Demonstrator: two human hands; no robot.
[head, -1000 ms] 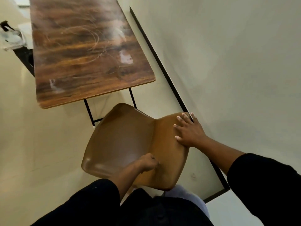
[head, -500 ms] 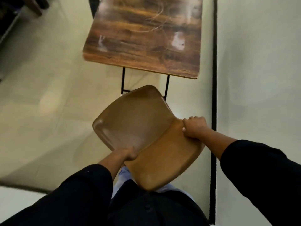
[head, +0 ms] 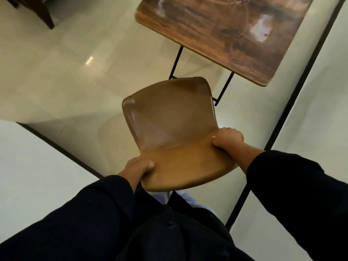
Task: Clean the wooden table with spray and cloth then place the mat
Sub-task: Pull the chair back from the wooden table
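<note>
While the chair (head: 170,121) stands just beside the near end of the wooden bench (head: 222,34), both hands hold it by the backrest, one at each side edge, which gives balanced control for shifting it. The likely purpose is to free access to the bench top for the cleaning step; this is a judgement from the layout, not an observed result. The left hand (head: 138,166) forms a clenched grip on the left edge of the backrest, fingers curled around the rim with the thumb on the upper face. The right hand (head: 227,139) forms a matching grip on the right edge, fingers wrapped over the top and knuckles raised. Both forearms extend forward and converge on the chair, in dark sleeves, wrists roughly straight. The seat faces the bench, and its front edge lies near the black bench legs (head: 223,90). The bench top carries pale smears and faint curved marks, so cleaning appears not yet done. Spray, cloth and mat are not in view. A glossy tiled floor (head: 75,72) lies beneath.
</note>
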